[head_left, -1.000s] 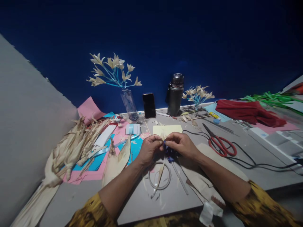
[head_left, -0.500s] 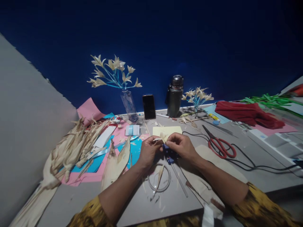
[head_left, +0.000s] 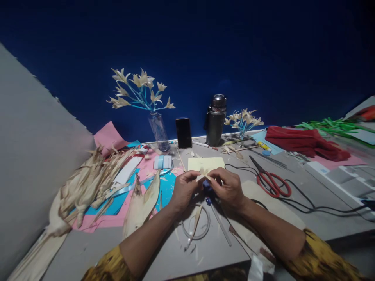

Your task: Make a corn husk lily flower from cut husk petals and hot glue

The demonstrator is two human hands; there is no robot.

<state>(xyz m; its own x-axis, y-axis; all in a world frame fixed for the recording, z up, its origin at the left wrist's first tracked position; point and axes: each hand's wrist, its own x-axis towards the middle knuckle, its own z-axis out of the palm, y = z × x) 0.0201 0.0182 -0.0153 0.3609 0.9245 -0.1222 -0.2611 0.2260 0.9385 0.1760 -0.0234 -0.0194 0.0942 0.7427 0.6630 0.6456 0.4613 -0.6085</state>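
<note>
Between my two hands is a small pale corn husk flower (head_left: 204,175), its petals spread. My left hand (head_left: 187,188) pinches it from the left with thumb and forefinger. From the right, the fingers of my right hand (head_left: 227,186) are closed on another of its petals. Just below lies a dark blue glue gun (head_left: 208,190), partly hidden by my hands, with a clear glue stick (head_left: 222,225) pointing toward me. A pale yellow paper (head_left: 205,163) sits behind the hands. Nearer me, a clear ring (head_left: 209,222) rests on the table among husk scraps.
Dried corn husks (head_left: 88,187) lie over pink and blue paper on the left. Red-handled scissors (head_left: 274,183) and a black cord (head_left: 310,210) are at right. A bottle with husk flowers (head_left: 159,132), a phone (head_left: 184,133) and a flask (head_left: 216,121) stand along the back wall.
The husk flower has turned between my fingers, and its petals now show more spread out. My right hand's fingers have shifted slightly lower on it.
</note>
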